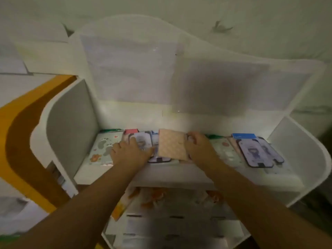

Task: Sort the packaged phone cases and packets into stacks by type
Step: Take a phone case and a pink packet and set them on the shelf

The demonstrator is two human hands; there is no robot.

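Observation:
A peach patterned packet [171, 146] is lifted above the middle of the white shelf [179, 172]. My right hand [199, 147] grips its right edge. My left hand [132, 152] touches its lower left edge and lies over a phone case with a cartoon figure [142, 141]. At the shelf's left lies a pale paw-print packet [102, 150]. Two dark-rimmed cartoon phone cases [256, 151] overlap at the right, beside a pale green packet [225, 151]. A pink packet [131, 131] and a blue packet [243, 136] peek out behind.
The shelf has rounded white side panels [71, 123] and a tall back panel [143, 69]. Below it sits a lower level with orange-patterned packets [152, 198] and a slotted white surface [179, 218]. An orange and brown wall stripe [18, 141] runs on the left.

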